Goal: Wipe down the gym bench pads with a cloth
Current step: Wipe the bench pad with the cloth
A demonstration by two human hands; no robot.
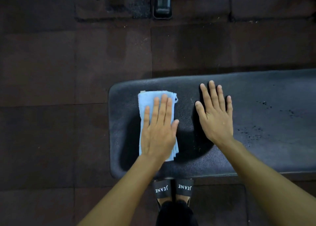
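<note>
A black padded gym bench pad runs from the middle of the view off the right edge. A folded light-blue cloth lies near the pad's left end. My left hand presses flat on the cloth with straight fingers, covering its lower half. My right hand lies flat and spread on the bare pad, a short way to the right of the cloth. Dark specks mark the pad's surface further right.
Dark rubber floor tiles surround the bench. A black metal equipment base stands on the floor at the top middle. My feet in black slides stand against the bench's near edge.
</note>
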